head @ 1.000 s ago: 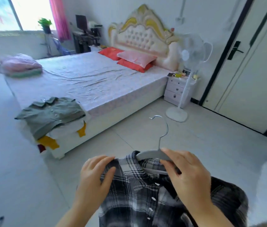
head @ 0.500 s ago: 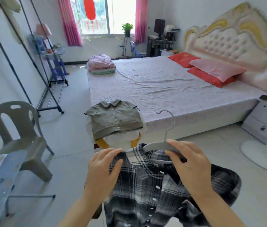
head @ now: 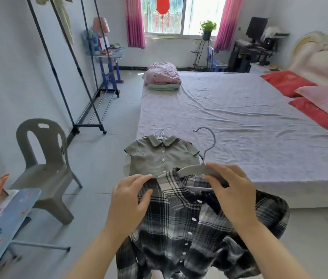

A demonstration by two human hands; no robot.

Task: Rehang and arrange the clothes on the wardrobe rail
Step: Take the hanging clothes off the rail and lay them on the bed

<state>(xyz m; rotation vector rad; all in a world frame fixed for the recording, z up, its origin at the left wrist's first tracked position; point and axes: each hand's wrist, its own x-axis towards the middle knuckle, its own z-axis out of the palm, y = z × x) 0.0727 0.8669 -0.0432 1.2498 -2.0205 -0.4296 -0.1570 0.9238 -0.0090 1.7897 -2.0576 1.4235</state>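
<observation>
Nearest the camera, both forearms are stretched forward and slightly inward, with the hands raised side by side over a black-and-white plaid shirt [head: 189, 234]. The shirt's shoulder cloth is pinched by the left hand [head: 131, 200], its fingers curled over the top edge and the thumb pressed against the front. The right arm of a pale grey hanger [head: 191, 170] is gripped by the right hand [head: 233, 194], knuckles up, fingers bent over the bar. The hanger is set inside the shirt's collar, its metal hook tilted up and away. The rest of the shirt is left hanging loose below the hands, buttons closed down the front.

To the left, a blue patterned ironing board [head: 2, 228] and a grey plastic chair [head: 44, 170] are seen on the tiled floor. Just beyond the hands, an olive short-sleeved shirt [head: 159, 158] is laid flat on the near corner of the bed [head: 239, 127], with wire hooks showing at its collar. Farther off, folded pink bedding [head: 162, 77] is stacked at the bed's far end. A black wardrobe rail frame [head: 88, 125] is stood against the left wall.
</observation>
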